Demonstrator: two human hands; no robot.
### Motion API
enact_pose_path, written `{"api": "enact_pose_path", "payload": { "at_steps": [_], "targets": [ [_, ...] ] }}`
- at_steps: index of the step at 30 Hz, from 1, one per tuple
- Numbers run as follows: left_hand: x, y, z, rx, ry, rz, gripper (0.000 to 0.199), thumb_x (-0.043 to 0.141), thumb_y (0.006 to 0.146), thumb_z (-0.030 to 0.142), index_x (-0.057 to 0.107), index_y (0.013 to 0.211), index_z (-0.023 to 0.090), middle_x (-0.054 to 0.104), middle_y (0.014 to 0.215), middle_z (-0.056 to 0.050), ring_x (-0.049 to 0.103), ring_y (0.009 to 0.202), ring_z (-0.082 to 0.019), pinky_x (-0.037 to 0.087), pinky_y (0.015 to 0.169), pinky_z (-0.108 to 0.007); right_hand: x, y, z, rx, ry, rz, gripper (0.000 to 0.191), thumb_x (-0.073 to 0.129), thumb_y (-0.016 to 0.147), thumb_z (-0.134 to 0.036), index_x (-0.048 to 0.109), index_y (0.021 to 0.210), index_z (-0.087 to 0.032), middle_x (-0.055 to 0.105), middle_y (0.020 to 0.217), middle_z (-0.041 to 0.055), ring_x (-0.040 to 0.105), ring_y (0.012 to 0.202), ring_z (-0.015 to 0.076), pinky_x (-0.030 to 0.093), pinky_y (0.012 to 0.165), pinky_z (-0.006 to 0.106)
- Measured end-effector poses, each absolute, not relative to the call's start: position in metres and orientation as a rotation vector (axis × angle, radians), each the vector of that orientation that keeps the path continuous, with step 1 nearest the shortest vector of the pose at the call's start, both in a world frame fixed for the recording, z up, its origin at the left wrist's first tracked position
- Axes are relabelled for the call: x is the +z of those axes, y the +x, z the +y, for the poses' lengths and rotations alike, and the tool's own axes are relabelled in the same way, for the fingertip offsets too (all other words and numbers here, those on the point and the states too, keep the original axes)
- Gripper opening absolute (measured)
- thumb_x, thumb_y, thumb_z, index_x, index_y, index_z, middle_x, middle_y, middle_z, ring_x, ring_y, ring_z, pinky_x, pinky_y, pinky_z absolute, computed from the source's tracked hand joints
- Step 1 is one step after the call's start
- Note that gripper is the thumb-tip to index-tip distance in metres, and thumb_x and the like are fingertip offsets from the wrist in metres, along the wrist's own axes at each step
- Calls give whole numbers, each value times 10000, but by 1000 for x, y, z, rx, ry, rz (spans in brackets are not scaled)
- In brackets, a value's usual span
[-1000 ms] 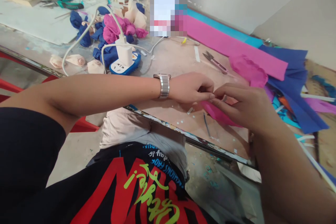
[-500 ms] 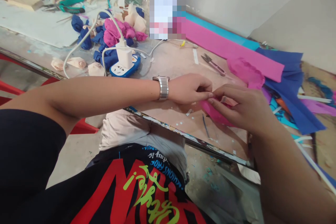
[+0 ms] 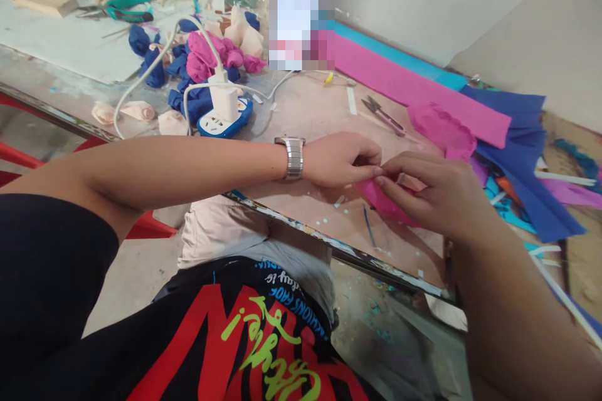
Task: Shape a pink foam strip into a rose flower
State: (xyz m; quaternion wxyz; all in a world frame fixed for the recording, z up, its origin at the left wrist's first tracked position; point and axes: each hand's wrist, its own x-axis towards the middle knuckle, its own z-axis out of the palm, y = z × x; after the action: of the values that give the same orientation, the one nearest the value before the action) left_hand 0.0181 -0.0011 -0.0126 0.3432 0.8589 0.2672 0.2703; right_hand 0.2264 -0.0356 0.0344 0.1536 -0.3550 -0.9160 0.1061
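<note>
A strip of pink crepe paper (image 3: pixel 388 205) hangs between my two hands above the front part of the table. My left hand (image 3: pixel 345 160), with a metal watch on its wrist, pinches the paper's edge between thumb and fingertips. Close against it, my right hand (image 3: pixel 423 191) has thumb and forefinger pressed on the same paper, its tips almost touching those of my left hand. Part of the paper is hidden behind my right hand. Small snips (image 3: pixel 383 116) lie on the table beyond my hands.
A blue and white power strip (image 3: pixel 224 122) with a white charger stands left of centre. Behind it are pink and blue paper flowers (image 3: pixel 202 56). Pink paper (image 3: pixel 414 78) and blue paper (image 3: pixel 517 131) lie at the right. Green-handled pliers (image 3: pixel 129 6) rest at the back left.
</note>
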Motion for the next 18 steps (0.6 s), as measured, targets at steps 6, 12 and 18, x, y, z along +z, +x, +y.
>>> {"api": "enact_pose_path", "payload": {
  "at_steps": [6,12,18],
  "targets": [
    [-11,18,-2,685,2224,701,224,528,922,299,654,830,138,612,708,1,469,648,-103,327,640,-260,32,228,-35,274,-1021,-2632,53,605,905,-264,655,923,-264,691,761,28,631,664,204,435,605,336],
    [-9,17,-4,666,2262,713,236,519,926,310,667,832,151,635,715,-13,498,646,-120,346,646,-282,35,228,-36,216,-993,-2679,65,588,920,-259,648,905,-241,694,758,35,619,659,188,428,605,319],
    [-6,15,-8,544,2408,704,197,557,891,299,713,835,193,698,785,-57,583,740,-188,370,698,-330,33,231,-35,228,-966,-2851,164,564,945,-322,650,864,-207,695,769,54,616,647,179,425,573,302]
  ]
}}
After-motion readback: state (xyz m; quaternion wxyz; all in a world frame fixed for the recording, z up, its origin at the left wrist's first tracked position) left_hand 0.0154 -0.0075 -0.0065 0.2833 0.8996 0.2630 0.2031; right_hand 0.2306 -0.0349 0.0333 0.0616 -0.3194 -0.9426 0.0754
